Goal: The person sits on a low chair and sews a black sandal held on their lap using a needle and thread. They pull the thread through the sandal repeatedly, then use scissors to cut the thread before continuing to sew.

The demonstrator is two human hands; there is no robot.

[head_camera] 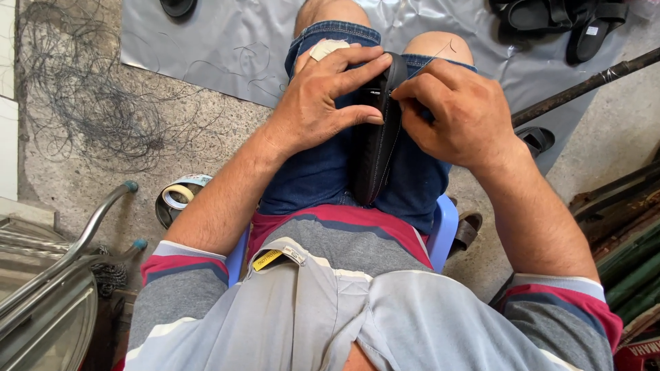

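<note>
Concrete floor below; both hands' grip (385, 93) pinches black sandal (375, 148).

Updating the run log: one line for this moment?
left hand: grips black shoe | right hand: pinches its edge | shoe rests on lap

I see a rough concrete floor (227, 130) carrying a grey plastic sheet (206, 41), a tangle of thin wire (82, 96), a tape roll (180, 196), black sandals (560, 20) and a blue stool (443, 230).
</note>
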